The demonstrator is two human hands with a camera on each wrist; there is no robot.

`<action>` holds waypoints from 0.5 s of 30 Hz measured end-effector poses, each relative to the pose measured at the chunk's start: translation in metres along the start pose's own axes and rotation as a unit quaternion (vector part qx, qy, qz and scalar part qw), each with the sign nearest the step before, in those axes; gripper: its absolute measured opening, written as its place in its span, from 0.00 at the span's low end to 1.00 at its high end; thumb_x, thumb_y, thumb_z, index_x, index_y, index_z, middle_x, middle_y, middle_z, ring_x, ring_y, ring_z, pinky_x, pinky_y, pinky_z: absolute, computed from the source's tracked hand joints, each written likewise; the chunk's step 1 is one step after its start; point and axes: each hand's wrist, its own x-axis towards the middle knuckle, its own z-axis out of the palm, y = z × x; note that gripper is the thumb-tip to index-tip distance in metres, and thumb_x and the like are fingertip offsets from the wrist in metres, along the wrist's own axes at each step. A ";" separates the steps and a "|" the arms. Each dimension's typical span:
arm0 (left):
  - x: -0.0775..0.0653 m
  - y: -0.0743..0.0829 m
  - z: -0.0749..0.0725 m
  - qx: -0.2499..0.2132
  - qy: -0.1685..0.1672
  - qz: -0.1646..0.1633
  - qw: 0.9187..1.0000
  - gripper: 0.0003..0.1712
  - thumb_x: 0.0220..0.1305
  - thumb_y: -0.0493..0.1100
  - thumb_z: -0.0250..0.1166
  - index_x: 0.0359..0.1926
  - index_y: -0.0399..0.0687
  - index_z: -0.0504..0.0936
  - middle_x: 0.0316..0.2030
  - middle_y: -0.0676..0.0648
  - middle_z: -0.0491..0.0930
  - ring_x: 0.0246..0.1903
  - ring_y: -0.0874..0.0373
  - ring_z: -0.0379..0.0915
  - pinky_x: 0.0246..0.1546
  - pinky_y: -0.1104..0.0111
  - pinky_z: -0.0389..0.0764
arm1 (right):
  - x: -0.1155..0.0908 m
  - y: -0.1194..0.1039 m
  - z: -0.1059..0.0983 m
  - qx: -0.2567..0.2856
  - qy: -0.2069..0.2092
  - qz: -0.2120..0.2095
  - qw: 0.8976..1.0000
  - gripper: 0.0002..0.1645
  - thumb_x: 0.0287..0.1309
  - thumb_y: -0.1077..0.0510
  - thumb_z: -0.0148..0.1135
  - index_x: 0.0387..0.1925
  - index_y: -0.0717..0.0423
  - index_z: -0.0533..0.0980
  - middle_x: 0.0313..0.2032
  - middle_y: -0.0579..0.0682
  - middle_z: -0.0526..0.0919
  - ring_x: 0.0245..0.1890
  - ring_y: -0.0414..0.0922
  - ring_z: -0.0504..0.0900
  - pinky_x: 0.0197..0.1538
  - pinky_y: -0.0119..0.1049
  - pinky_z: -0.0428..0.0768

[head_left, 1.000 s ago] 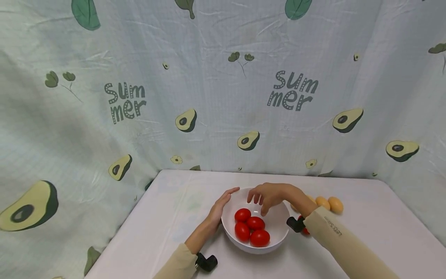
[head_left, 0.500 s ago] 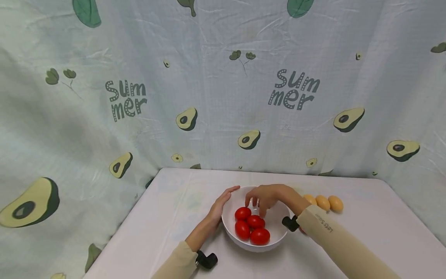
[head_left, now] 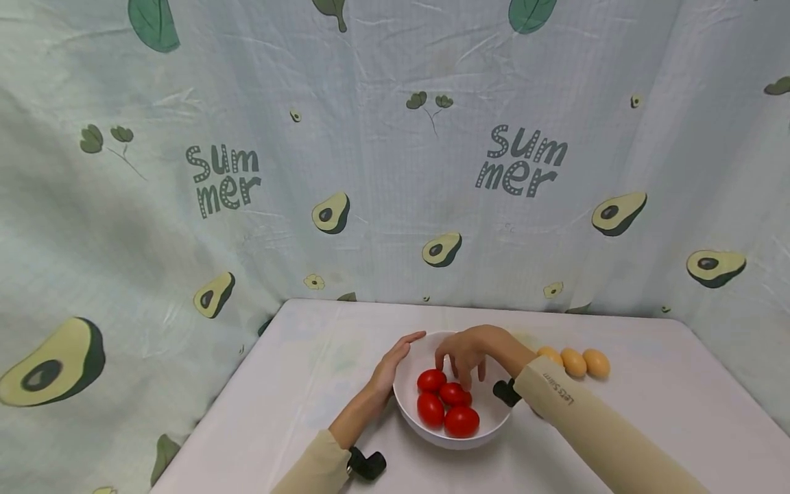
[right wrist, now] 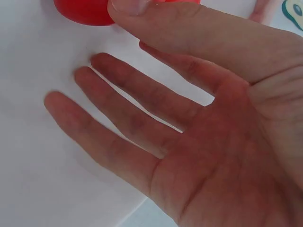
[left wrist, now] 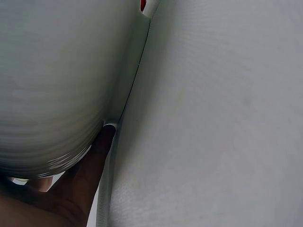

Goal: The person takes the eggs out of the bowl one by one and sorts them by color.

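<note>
Bowl [head_left: 492,413] is steadied by straightened left hand [head_left: 386,367]. Red ovals [head_left: 461,421] are apparently targeted; released right hand [head_left: 471,350] must next be closed.

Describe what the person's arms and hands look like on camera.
The left hand and right hand are ungloved. The left sleeve and right sleeve are long and beige, with small dark lettering on the right one. Black wrist cameras show, one per arm.

Fingers [left wrist: 94,163] against white bowl [left wrist: 52,80], pale tabletop [left wrist: 218,118]

Red ovals [head_left: 461,421], white bowl [head_left: 494,406]
</note>
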 end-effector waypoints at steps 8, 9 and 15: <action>0.002 -0.001 0.001 -0.010 -0.003 -0.003 1.000 0.30 0.82 0.54 0.38 0.77 0.52 0.66 0.80 0.43 0.59 0.78 0.43 0.55 0.80 0.47 0.56 | 0.001 -0.003 0.002 0.020 -0.018 0.002 1.000 0.36 0.46 0.67 0.79 0.55 0.40 0.76 0.44 0.50 0.82 0.45 0.48 0.83 0.46 0.51 0.90; 0.002 -0.001 0.001 -0.013 -0.005 -0.002 1.000 0.30 0.82 0.53 0.38 0.77 0.51 0.65 0.79 0.43 0.59 0.78 0.43 0.55 0.80 0.47 0.56 | 0.001 -0.004 0.003 0.022 -0.019 -0.001 1.000 0.36 0.46 0.66 0.80 0.55 0.40 0.76 0.45 0.49 0.82 0.45 0.48 0.84 0.46 0.52 0.90; 0.001 -0.001 0.000 -0.007 -0.009 -0.001 1.000 0.31 0.83 0.54 0.37 0.78 0.49 0.64 0.79 0.41 0.59 0.77 0.43 0.57 0.79 0.49 0.58 | 0.003 -0.010 0.006 0.012 -0.009 -0.021 1.000 0.30 0.51 0.57 0.79 0.55 0.36 0.77 0.49 0.47 0.80 0.43 0.49 0.84 0.46 0.51 0.90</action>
